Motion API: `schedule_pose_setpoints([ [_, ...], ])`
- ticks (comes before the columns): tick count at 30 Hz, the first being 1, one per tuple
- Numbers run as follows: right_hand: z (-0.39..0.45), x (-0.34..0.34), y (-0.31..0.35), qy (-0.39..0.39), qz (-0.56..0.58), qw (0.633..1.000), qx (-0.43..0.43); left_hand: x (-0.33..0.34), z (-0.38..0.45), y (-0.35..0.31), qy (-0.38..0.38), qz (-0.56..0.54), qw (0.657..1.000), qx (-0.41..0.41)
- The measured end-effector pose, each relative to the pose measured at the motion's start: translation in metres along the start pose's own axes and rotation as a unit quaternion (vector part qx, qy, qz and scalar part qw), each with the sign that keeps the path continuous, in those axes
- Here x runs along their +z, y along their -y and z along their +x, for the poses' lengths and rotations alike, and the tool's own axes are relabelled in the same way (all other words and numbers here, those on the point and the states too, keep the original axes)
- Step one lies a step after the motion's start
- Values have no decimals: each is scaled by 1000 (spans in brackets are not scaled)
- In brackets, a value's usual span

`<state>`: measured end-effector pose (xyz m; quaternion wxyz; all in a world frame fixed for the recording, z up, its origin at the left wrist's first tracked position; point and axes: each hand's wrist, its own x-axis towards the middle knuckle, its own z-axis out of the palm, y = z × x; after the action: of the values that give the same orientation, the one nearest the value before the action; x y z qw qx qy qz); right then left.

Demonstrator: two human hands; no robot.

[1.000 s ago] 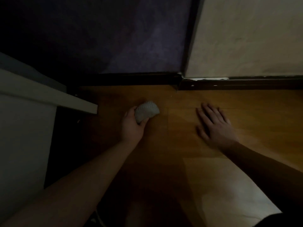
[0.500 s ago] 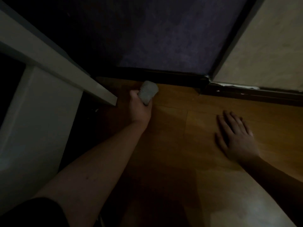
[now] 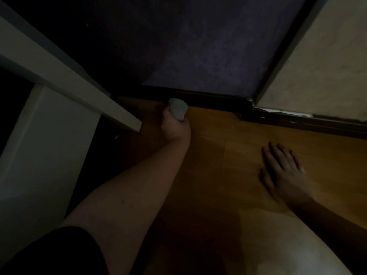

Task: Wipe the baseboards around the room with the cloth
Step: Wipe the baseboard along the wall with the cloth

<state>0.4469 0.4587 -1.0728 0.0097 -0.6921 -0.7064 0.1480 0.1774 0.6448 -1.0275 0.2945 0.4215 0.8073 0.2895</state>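
A dark baseboard (image 3: 214, 100) runs along the foot of a purple wall, then steps forward at a corner and continues right as another dark strip (image 3: 309, 124) under a pale wall. My left hand (image 3: 174, 126) is stretched out and shut on a balled grey-white cloth (image 3: 178, 108), whose far end presses against the baseboard under the purple wall. My right hand (image 3: 282, 171) lies flat on the wooden floor, fingers spread, holding nothing, well short of the right baseboard.
A white table or desk (image 3: 65, 80) stands at the left, its top's corner just left of my left hand, with a white side panel (image 3: 43, 151) below. The purple wall (image 3: 208, 46) and pale wall (image 3: 325, 72) meet at a protruding corner. Wooden floor (image 3: 218, 159) spreads between my arms.
My left hand carried the cloth forward from the open floor to the baseboard under the purple wall. My right hand stayed flat on the floor. The view swung left.
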Motion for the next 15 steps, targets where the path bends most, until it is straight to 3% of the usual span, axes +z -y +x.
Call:
schedule_pose_setpoints([
  [9,-1,1,0,-23,17,1000,1,73,-107,-38,110,-9,989,101],
  [15,-1,0,-2,-11,9,1000,0,61,-88,-24,163,4,974,158],
])
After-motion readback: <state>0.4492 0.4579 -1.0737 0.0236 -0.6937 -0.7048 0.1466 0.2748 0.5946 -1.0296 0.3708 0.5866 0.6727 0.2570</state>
